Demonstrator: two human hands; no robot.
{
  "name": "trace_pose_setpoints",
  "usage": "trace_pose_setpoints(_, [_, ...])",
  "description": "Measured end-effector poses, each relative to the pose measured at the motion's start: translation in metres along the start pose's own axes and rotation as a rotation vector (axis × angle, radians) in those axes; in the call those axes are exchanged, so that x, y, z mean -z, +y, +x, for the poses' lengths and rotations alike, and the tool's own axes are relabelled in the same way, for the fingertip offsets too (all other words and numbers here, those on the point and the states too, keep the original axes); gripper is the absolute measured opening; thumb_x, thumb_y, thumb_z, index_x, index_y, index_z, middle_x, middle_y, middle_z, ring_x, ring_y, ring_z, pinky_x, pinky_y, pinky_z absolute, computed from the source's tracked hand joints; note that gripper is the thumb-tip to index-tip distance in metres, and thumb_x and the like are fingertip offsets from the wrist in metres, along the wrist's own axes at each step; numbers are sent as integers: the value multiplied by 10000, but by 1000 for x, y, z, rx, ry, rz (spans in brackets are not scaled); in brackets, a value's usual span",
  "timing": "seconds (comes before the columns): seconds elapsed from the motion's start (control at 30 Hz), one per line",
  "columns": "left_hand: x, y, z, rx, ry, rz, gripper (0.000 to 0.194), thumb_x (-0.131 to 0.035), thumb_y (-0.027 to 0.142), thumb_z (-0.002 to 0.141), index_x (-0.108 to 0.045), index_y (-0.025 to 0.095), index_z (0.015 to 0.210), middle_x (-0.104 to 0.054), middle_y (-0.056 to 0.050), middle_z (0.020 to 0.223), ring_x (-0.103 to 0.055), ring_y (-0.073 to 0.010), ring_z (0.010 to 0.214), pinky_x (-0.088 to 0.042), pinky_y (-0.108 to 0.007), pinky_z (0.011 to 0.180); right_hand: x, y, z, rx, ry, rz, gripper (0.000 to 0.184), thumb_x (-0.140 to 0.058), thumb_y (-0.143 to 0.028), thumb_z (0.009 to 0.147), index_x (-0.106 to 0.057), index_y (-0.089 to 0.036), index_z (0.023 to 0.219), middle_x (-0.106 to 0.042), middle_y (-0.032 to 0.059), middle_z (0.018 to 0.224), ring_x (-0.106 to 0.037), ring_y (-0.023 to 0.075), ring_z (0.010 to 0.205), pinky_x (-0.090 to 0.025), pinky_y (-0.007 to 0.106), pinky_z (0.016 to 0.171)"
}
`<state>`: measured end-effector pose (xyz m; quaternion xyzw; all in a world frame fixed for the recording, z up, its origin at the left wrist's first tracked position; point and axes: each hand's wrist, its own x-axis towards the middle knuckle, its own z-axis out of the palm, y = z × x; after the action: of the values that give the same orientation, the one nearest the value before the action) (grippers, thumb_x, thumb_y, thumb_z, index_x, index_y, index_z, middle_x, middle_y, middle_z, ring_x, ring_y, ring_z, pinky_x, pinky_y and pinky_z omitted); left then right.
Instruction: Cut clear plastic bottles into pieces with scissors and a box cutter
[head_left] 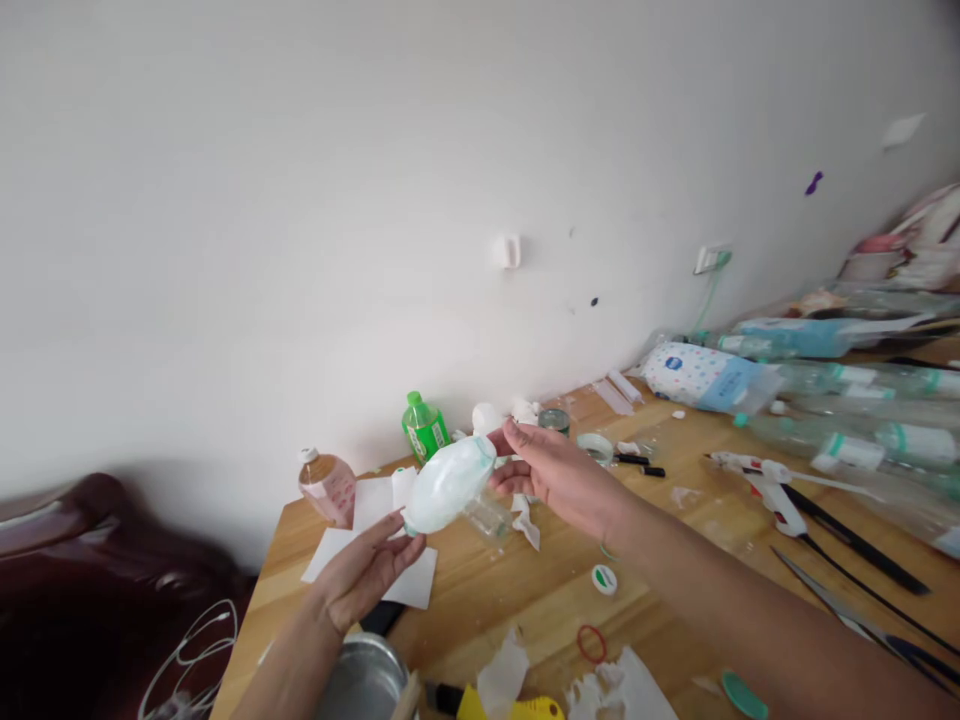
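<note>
I hold a pale, oval plastic piece with green tinted edges [450, 483] between both hands, above the wooden table [675, 540]. My left hand [367, 570] supports its lower left end with the fingertips. My right hand [551, 472] pinches its upper right end. White paper sheets [375, 520] lie on the table just under the piece. A small clear bottle [487, 515] lies below my right hand.
A green bottle [424, 426] and an amber bottle [328, 486] stand near the wall. A white glue gun [757, 482], several plastic bottles [847, 440], a tissue pack [701, 377], tape rolls, a red rubber band [591, 643], a metal pot [364, 682] and a dark sofa [82, 590] surround the spot.
</note>
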<state>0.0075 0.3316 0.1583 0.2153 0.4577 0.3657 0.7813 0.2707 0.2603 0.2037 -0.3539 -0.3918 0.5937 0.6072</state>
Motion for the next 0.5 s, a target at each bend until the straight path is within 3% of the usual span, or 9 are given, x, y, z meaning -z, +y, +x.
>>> trace_pose_setpoints(0.1, [-9,-7,-10,43,-22,-39,380,-477,35,970,-441,-31,1343,-691,-202,988,-740,-204,778,-652,-277,726,-4,-11,-5,41,-14,-92,487,-725,-628,819,-655,-170,970,-712,64,991,-697,125,735,-578,238,681])
trace_pose_setpoints(0.27, [-21,-17,-18,80,-72,-79,420,-449,49,984,-387,-12,1395,-678,-197,986,-734,-196,762,-647,-263,718,-1,-17,-21,130,37,-346,556,-804,-580,741,-636,-212,1122,-665,69,1145,-649,142,707,-482,253,547])
trace_pose_setpoints(0.5, [-47,-35,-24,122,-150,-101,452,-450,39,976,-369,-17,1417,-679,-218,1002,-738,-201,761,-645,-273,738,1,-4,-46,338,243,-515,700,-866,-447,664,-563,-258,1265,-610,65,1224,-571,206,910,-501,307,711])
